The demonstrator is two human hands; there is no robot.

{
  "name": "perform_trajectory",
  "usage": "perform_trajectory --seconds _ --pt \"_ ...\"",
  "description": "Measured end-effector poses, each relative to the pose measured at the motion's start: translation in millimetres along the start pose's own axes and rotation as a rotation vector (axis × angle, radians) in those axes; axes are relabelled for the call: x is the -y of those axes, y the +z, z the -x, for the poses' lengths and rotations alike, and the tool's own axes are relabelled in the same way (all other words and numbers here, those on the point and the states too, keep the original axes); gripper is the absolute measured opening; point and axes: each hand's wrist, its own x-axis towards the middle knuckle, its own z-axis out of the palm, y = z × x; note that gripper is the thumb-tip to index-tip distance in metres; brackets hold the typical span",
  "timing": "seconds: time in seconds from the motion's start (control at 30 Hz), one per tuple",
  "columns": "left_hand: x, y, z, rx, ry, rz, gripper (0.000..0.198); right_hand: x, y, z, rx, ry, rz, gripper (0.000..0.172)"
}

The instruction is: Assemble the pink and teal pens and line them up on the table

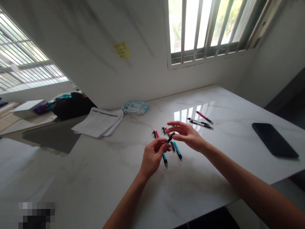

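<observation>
My left hand [154, 156] pinches a small black pen part [170, 138] with a bit of teal at its lower end. Just right of it, my right hand [187, 135] has its fingers apart, the thumb close to the part's upper end; whether they touch I cannot tell. Beneath both hands lie pen pieces: a teal barrel [177, 149], another teal-and-black piece [165, 158], a red piece [157, 133], black clip pieces [154, 134] and thin white refills [178, 158]. My fingers hide some of these.
Farther right on the marbled table [190, 187] lie a red-and-black pen [204, 116] and two silver-and-black pens [200, 123]. A dark phone [274, 140] rests near the right edge. Printed papers [97, 122] and a blue wipes pack [135, 108] are by the wall.
</observation>
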Motion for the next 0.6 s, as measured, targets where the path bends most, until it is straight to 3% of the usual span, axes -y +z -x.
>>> perform_trajectory --seconds 0.13,0.37,0.6 --pt "0.0 1.6 0.2 0.008 -0.009 0.004 0.027 -0.3 3.8 0.1 -0.057 0.006 0.068 0.051" --pt "-6.6 4.3 1.2 0.021 -0.024 0.064 0.028 7.2 5.2 0.6 -0.128 -0.054 -0.047 0.057" --pt "-10.9 7.2 5.5 0.013 -0.035 0.117 0.028 42.9 8.1 -3.9 -0.125 -0.116 0.009 0.057"
